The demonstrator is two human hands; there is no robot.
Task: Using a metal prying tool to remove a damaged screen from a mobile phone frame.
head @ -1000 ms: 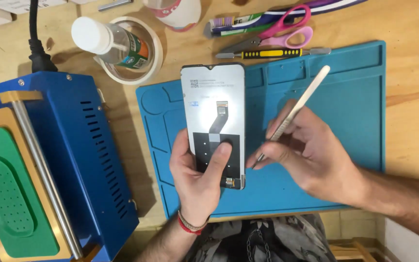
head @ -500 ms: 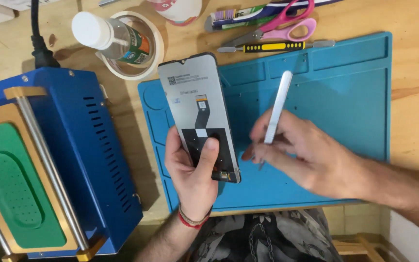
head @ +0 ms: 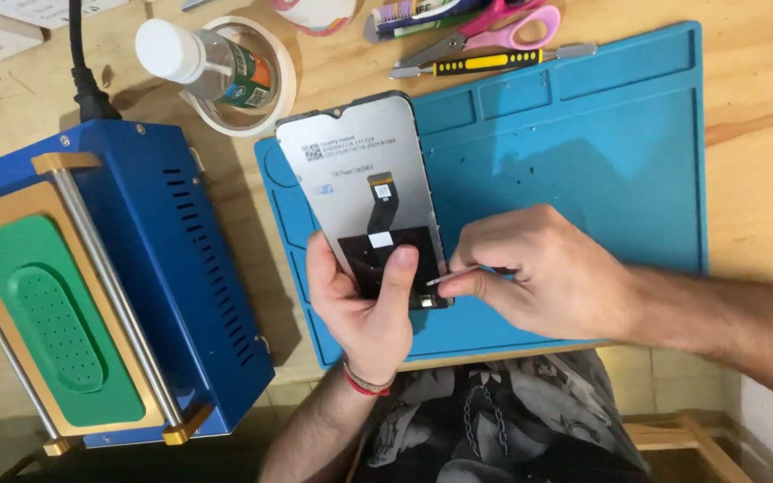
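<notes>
Seen from the head camera, the left hand [head: 370, 309] has its fingers wrapped round the lower end of a phone screen panel [head: 370, 192], held back-side up over the blue mat [head: 601, 152]. The right hand [head: 539, 277] pinches a thin metal tool [head: 452, 275], tip touching the panel's lower edge. A blue machine [head: 136, 268] sits on the wooden surface [head: 762, 107] to the left.

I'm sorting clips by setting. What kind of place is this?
Probably a phone-repair bench: a blue silicone work mat on a wooden table, a blue box-shaped machine with a green perforated pad, and a grey phone screen panel in the left hand.
</notes>
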